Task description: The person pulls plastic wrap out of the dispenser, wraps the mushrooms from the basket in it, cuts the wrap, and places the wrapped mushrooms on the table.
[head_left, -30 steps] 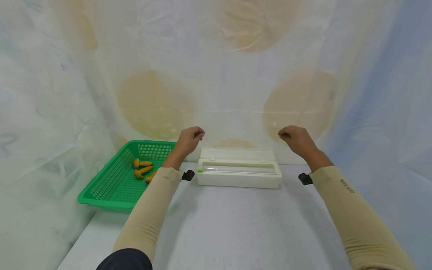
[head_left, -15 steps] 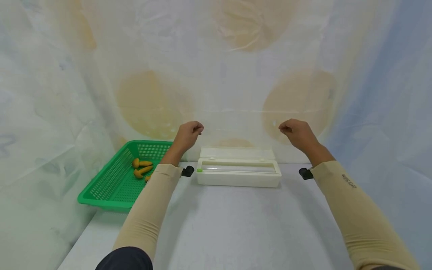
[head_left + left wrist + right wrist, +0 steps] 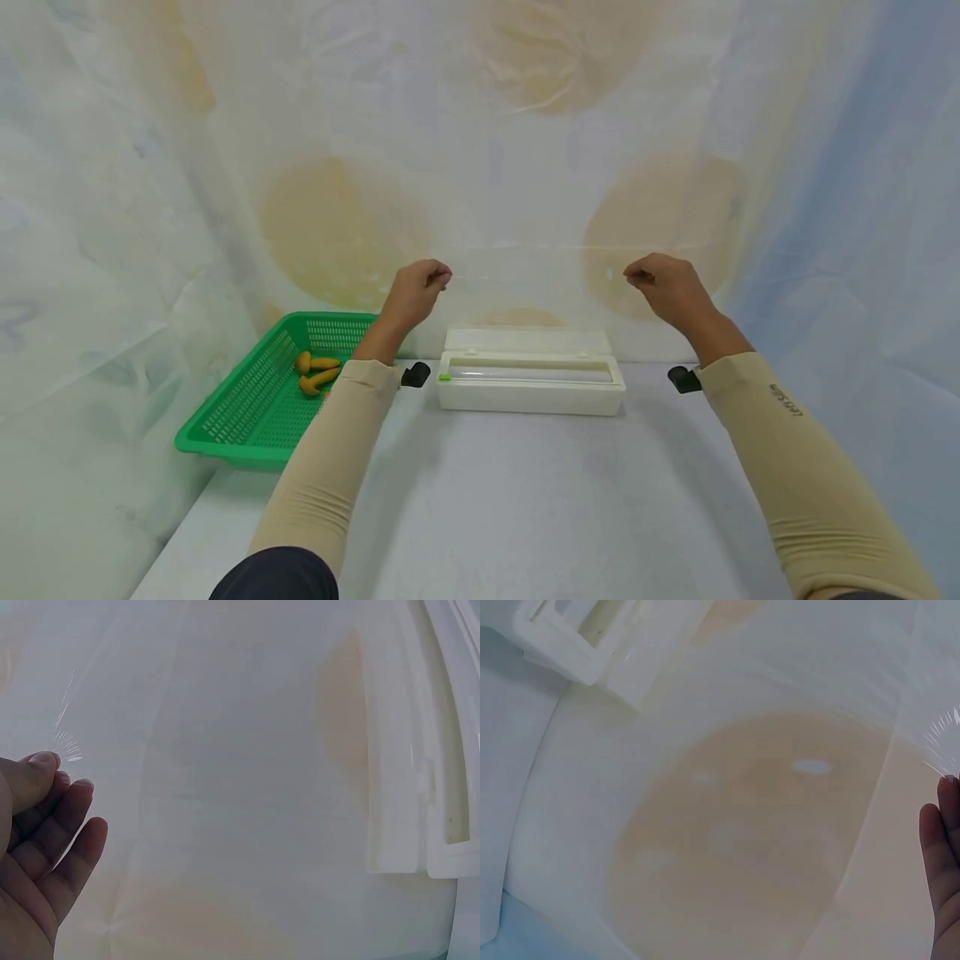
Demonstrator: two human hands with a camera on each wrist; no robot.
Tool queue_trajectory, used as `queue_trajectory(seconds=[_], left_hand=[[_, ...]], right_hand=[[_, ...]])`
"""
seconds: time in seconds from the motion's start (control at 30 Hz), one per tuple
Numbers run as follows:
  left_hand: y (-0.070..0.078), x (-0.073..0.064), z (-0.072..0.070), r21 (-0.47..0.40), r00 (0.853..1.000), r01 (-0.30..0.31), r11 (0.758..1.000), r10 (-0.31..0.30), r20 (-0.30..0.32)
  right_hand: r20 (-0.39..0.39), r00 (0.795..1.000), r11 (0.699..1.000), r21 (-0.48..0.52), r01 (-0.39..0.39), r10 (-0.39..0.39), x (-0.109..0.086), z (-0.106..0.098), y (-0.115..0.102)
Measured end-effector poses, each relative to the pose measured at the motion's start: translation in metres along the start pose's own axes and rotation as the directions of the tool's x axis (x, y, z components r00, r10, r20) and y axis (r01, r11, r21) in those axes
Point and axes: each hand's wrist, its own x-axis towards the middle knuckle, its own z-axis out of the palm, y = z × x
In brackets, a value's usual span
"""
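My left hand (image 3: 414, 292) pinches clear cling film (image 3: 67, 746) between thumb and fingertips, and creases fan out from that grip in the left wrist view. At the other side, my right hand (image 3: 670, 287) is raised to about the same height. Similar creases spread from its fingertips in the right wrist view, where the thumb is out of frame. Below and between the hands sits a white cling film dispenser (image 3: 531, 400), its lid (image 3: 528, 340) tipped back. A film roll (image 3: 532, 375) shows in its slot, and the film's span between the hands is barely visible.
A green plastic basket (image 3: 225, 392) stands at the left of the white table (image 3: 555, 500), partly behind my left arm. Inside it lie several brownish-yellow mushrooms (image 3: 318, 379). Plastic sheeting with pale orange circles hangs behind the dispenser and along the sides.
Both hands have risen gradually, the right one also drifting slightly right. Their fingers keep the same pose. The dispenser and basket stay where they were.
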Motion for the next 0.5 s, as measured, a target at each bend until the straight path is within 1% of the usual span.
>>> queue_trajectory(seconds=[0.27,0.5], left_hand=[[0.006,0.000,-0.005,-0.003,1.000,-0.014,1.000,0.014,-0.018],[0.010,0.003,-0.009,0.005,0.995,-0.079,0.997,0.079,-0.054]], right_hand=[[-0.020,1.000,1.000,-0.012,-0.005,0.005,0.001,-0.005,-0.003],[-0.053,0.999,1.000,-0.010,-0.003,0.002,0.000,-0.014,-0.008]])
